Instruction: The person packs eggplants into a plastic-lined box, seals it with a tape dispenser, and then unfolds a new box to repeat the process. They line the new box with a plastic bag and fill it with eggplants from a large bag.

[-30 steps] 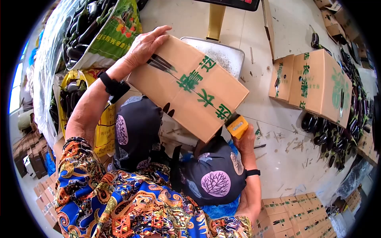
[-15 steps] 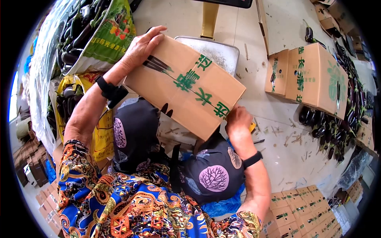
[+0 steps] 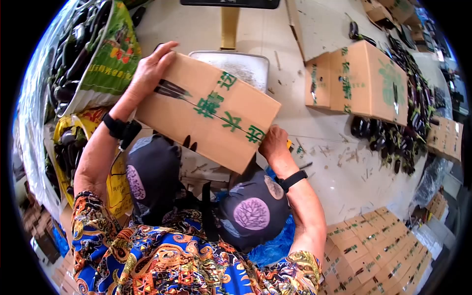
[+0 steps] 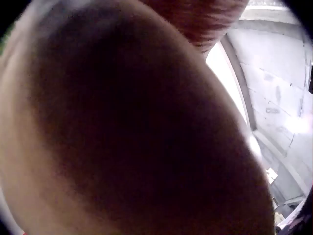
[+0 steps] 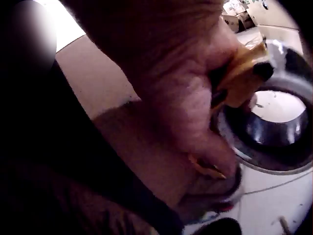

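Observation:
A cardboard carton (image 3: 211,110) with green lettering and dark eggplant prints lies tilted across in front of the person's knees. At its far left corner, the left hand (image 3: 152,69) holds the end, fingers over the top edge. Down by the near right end is the right hand (image 3: 274,146), gripping a tape dispenser. In the head view the hand covers most of it; the right wrist view shows its yellow-orange body (image 5: 247,71) and a big roll of clear tape (image 5: 274,159). The left wrist view is mostly filled by blurred skin.
Behind the carton stands a scale with a metal platform (image 3: 241,66). To the right are another carton (image 3: 368,78) and a long pile of eggplants (image 3: 418,98). Bags of eggplants (image 3: 110,61) crowd the left. Stacked cartons (image 3: 373,246) fill the lower right.
The right hand has turned over at the carton's end, swinging the tape dispenser from plain sight to mostly hidden. The left hand keeps its place on the carton. The head view has shifted.

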Motion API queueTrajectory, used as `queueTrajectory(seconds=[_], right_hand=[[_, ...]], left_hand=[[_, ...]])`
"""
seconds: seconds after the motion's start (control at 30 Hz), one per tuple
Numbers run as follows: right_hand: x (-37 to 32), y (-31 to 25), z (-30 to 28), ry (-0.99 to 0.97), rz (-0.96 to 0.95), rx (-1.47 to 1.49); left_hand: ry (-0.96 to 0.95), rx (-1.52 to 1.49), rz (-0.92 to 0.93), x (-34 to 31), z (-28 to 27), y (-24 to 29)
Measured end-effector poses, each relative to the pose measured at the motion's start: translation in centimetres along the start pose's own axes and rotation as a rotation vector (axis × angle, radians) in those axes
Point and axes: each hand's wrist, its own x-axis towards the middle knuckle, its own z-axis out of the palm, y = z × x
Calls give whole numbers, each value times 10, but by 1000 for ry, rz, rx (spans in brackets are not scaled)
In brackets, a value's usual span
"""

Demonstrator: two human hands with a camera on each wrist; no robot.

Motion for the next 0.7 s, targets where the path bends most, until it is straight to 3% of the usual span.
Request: queueTrajectory(seconds=[0.07,0.13,0.17,0.23,0.27,0.3,0.37,0.43,0.5,0.53,0.57,0.63,0.7], right_hand=[[-20,17,-32,-76,143,121],[-28,37,-54,-164,333,336],[-29,54,-50,-165,400,508],[-28,85,-37,-158,427,1115],[-29,91,-24,-131,537,1357],[-27,89,-21,-3,456,1654],[-19,83,-29,111,516,1887],[5,83,-24,259,391,1905],[40,87,-16,414,397,1756],[56,89,-15,467,381,1816],[68,88,-20,481,305,1953],[88,80,-32,395,347,2173],[113,63,-34,409,184,1974]], left_hand=[[-35,-36,-87,0,2,8],[2,-61,-33,1,7,4],[20,-69,-6,1,7,3],[-48,-130,-122,-1,5,11],[-49,-145,-128,-1,5,10],[-47,-159,-135,-2,3,11],[-45,-97,-84,-9,-2,12],[-11,-139,-120,-22,0,10],[9,-202,-155,-31,2,6],[10,-223,-157,-34,2,4],[11,-245,-157,-34,2,4],[-14,-247,-169,-29,1,9],[-19,-258,-177,-27,2,10]])
